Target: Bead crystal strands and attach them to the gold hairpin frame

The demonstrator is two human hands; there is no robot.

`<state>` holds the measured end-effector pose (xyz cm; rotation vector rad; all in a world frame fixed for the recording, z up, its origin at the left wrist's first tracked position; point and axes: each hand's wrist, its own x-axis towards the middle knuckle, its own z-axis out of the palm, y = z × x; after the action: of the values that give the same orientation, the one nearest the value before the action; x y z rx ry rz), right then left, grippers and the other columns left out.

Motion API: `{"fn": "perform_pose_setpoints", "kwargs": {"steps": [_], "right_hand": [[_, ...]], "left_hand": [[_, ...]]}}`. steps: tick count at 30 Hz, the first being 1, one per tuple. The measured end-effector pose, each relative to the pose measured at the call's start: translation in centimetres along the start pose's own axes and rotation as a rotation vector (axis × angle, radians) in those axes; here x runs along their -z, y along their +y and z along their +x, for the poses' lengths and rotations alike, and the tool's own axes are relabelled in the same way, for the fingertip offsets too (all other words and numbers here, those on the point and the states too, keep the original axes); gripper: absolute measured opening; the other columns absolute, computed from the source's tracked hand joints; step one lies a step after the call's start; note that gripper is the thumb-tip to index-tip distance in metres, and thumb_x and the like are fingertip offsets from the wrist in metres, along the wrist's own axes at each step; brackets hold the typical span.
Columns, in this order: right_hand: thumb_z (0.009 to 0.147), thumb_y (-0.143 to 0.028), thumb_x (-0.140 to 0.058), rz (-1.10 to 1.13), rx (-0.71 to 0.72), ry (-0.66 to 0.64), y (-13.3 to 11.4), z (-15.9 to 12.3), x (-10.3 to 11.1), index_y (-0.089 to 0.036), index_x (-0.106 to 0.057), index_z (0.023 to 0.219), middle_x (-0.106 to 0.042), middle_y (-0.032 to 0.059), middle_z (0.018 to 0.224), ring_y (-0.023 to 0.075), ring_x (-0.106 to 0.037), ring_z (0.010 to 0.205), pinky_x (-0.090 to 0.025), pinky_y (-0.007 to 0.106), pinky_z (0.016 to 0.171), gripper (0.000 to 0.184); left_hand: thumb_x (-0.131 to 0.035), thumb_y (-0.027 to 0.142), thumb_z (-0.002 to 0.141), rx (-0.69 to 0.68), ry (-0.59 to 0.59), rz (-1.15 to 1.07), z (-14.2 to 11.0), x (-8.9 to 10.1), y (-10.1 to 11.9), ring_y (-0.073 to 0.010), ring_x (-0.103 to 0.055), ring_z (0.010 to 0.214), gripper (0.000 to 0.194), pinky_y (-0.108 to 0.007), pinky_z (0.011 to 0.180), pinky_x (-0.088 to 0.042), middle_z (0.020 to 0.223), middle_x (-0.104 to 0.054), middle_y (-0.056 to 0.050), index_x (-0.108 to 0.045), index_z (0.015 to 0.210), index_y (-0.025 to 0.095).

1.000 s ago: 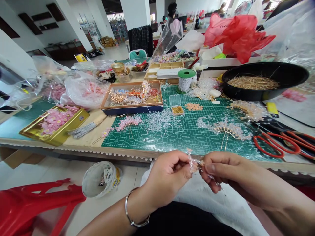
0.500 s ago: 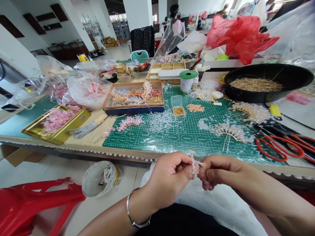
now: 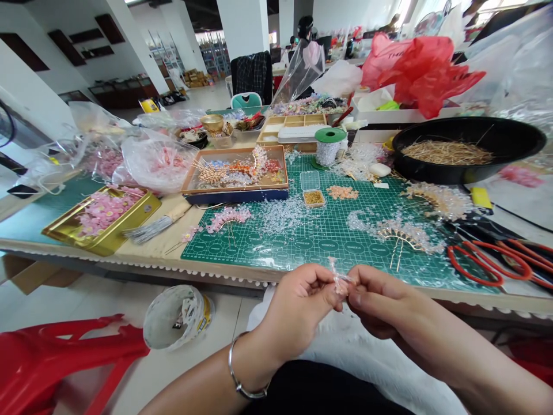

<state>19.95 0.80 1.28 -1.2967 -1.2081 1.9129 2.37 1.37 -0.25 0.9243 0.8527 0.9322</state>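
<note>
- Clear bead sprig [image 3: 340, 283] pinched tightly between left hand [image 3: 298, 314] and right hand [image 3: 382, 300], each grip closed on it.
- Slackened pinch could drop it onto the white cloth [image 3: 367, 360] below.

Beaded sprig [image 3: 339, 283] clear; cutting mat [image 3: 328, 252] green, white grid lines; scissors [image 3: 492, 254] red handles.

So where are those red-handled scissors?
In the head view, the red-handled scissors lie at the right edge of the green cutting mat, below the black basin.
</note>
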Motion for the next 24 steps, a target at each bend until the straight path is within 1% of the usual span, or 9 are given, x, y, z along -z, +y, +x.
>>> {"fn": "perform_pose_setpoints", "kwargs": {"steps": [4,9,11,13,15,17,19,21,24], "right_hand": [[0.089,-0.049,-0.066,0.133,0.013,0.001,0.00,-0.06,-0.22,-0.021,-0.054,0.078,-0.031,-0.0089,0.059,0.0084,-0.019,0.053,-0.014,0.027,0.049,0.032],[0.086,-0.049,-0.067,0.169,0.027,-0.003,0.12,-0.11,-0.23,-0.021,-0.053,0.077,-0.032,-0.0090,0.058,0.0083,-0.018,0.052,-0.013,0.027,0.049,0.033],[0.087,-0.050,-0.065,0.160,0.028,-0.005,0.17,-0.06,-0.18,-0.021,-0.053,0.077,-0.030,-0.0091,0.058,0.0086,-0.018,0.052,-0.013,0.027,0.049,0.033],[0.091,-0.050,-0.060,0.102,0.046,0.017,0.26,-0.01,-0.11,-0.022,-0.052,0.078,-0.031,-0.0085,0.058,0.0095,-0.020,0.052,-0.015,0.027,0.049,0.031],[0.094,-0.047,-0.056,-0.031,0.083,0.075,0.40,0.02,-0.07,-0.023,-0.052,0.079,-0.032,-0.0076,0.059,0.0107,-0.024,0.054,-0.018,0.028,0.050,0.029],[0.096,-0.045,-0.053,-0.225,0.131,0.149,0.50,-0.01,-0.09,-0.023,-0.052,0.080,-0.035,-0.0063,0.061,0.0121,-0.028,0.056,-0.022,0.028,0.051,0.027],[0.095,-0.041,-0.053,-0.396,0.201,0.211,0.50,-0.11,-0.21,-0.023,-0.052,0.078,-0.040,-0.0039,0.066,0.0139,-0.035,0.061,-0.029,0.028,0.055,0.025],[0.094,-0.040,-0.054,-0.478,0.263,0.238,0.36,-0.27,-0.35,-0.023,-0.054,0.077,-0.045,-0.0014,0.072,0.0158,-0.040,0.068,-0.033,0.029,0.061,0.023],[0.096,-0.040,-0.050,-0.366,0.254,0.175,0.04,-0.52,-0.42,-0.023,-0.058,0.082,-0.044,-0.0019,0.069,0.0153,-0.037,0.065,-0.031,0.029,0.058,0.023]], "left_hand": [[-0.073,0.035,0.083,0.082,-0.059,-0.164,0.13,0.06,-0.09,-0.0027,-0.027,0.043,0.025,-0.021,0.044,-0.016,0.063,-0.061,0.003,-0.058,0.087,0.016],[-0.076,0.037,0.080,0.118,-0.060,-0.155,-0.08,0.19,0.08,-0.0026,-0.026,0.044,0.029,-0.022,0.045,-0.015,0.066,-0.064,0.001,-0.060,0.089,0.015],[-0.075,0.040,0.081,0.098,-0.053,-0.093,-0.18,0.27,0.14,-0.0038,-0.031,0.046,0.030,-0.022,0.047,-0.021,0.069,-0.064,0.000,-0.062,0.090,0.015],[-0.075,0.041,0.082,0.041,-0.049,-0.020,-0.27,0.33,0.21,-0.0070,-0.044,0.055,0.031,-0.022,0.055,-0.032,0.072,-0.064,0.000,-0.063,0.091,0.015],[-0.077,0.042,0.081,-0.007,-0.044,0.047,-0.33,0.35,0.33,-0.0122,-0.055,0.069,0.031,-0.025,0.066,-0.040,0.075,-0.065,-0.002,-0.064,0.089,0.015],[-0.078,0.044,0.079,-0.019,-0.032,0.096,-0.35,0.32,0.50,-0.0151,-0.058,0.075,0.032,-0.028,0.071,-0.043,0.075,-0.064,-0.002,-0.063,0.085,0.015],[-0.077,0.043,0.078,-0.003,-0.023,0.118,-0.33,0.25,0.66,-0.0134,-0.055,0.071,0.032,-0.027,0.069,-0.042,0.071,-0.061,0.000,-0.061,0.080,0.016],[-0.075,0.040,0.079,0.034,-0.025,0.094,-0.27,0.20,0.74,-0.0091,-0.047,0.060,0.029,-0.024,0.060,-0.036,0.066,-0.055,0.003,-0.059,0.077,0.016],[-0.074,0.036,0.078,0.147,-0.052,-0.024,-0.19,0.20,0.79,-0.0045,-0.029,0.048,0.027,-0.022,0.047,-0.020,0.060,-0.047,0.007,-0.055,0.075,0.017]]}}
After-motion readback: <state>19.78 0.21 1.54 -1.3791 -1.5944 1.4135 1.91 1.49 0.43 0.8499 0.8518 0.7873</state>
